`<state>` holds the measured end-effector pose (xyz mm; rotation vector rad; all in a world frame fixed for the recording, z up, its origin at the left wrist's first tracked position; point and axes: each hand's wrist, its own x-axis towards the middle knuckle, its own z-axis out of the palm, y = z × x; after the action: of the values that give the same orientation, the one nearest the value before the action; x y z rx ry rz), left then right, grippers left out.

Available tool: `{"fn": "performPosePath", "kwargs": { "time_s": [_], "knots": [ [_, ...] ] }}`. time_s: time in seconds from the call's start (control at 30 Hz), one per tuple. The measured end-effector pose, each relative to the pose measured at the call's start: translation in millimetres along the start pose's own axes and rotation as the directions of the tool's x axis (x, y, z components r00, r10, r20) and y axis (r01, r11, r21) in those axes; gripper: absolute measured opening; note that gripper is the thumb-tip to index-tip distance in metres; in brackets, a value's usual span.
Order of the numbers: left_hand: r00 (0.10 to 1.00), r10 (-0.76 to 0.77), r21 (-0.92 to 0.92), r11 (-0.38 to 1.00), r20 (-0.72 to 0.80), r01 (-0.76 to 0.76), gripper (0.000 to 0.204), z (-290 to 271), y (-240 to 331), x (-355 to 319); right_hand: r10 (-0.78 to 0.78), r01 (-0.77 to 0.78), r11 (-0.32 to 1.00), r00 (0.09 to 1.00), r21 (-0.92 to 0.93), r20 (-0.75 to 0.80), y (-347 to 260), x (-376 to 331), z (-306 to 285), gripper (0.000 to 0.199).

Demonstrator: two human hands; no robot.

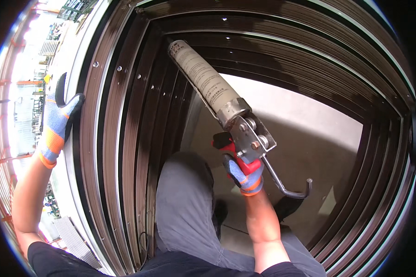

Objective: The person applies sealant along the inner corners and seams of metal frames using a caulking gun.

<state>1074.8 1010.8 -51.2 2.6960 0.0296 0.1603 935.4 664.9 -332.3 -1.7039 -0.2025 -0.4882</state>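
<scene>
In my right hand (248,173), in a blue, orange and black work glove, is a caulking gun (250,138), gripped by its red handle. It carries a beige cartridge (201,76) with dark print, slanting away to the upper left. The cartridge's far end is close to an inner corner of the stacked brown metal frames (138,115); its tip cannot be made out. A bent metal rod sticks out behind the gun. My left hand (60,117), gloved alike, lies against the frames' outer left edge, thumb and fingers apart, holding nothing.
Nested brown frames with pale edge strips and small screw heads surround me on the left, far and right sides. My grey-trousered leg (185,198) stands inside, over the concrete floor (305,120). Beyond the left edge is a bright workshop with orange-red beams.
</scene>
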Motion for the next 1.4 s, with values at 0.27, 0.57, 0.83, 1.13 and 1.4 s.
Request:
{"fn": "performPosePath", "kwargs": {
  "time_s": [0.27, 0.57, 0.83, 1.13, 1.4],
  "knots": [
    [0.999, -0.035, -0.064, 0.997, 0.024, 0.036, 0.069, -5.3, -5.3, 2.8, 0.183, -0.206, 0.906, 0.978, 0.37, 0.097, -3.7, 18.8, 9.8, 0.05],
    [0.999, -0.006, 0.012, 1.0, 0.046, 0.005, 0.07, -4.9, -1.0, 2.1, 0.157, -0.177, 0.946, 0.983, 0.272, 0.093, 10.4, 12.7, 14.0, 0.05],
    [0.995, 0.095, 0.184, 0.978, 0.042, -0.101, 0.07, -10.9, -8.5, 6.6, 0.193, -0.19, 0.94, 0.981, 0.283, 0.02, 14.2, -9.5, 6.6, 0.042],
    [0.997, 0.075, 0.083, 0.994, 0.032, -0.078, 0.068, -9.9, -9.9, 6.7, 0.131, -0.139, 0.986, 0.988, 0.09, 0.082, 5.2, 3.7, 4.6, 0.039],
    [0.994, 0.109, 0.228, 0.968, 0.016, -0.11, 0.069, -7.5, -5.8, 5.0, 0.146, -0.151, 0.986, 0.986, 0.066, 0.074, -13.2, 17.5, -0.2, 0.04]
  ]
}}
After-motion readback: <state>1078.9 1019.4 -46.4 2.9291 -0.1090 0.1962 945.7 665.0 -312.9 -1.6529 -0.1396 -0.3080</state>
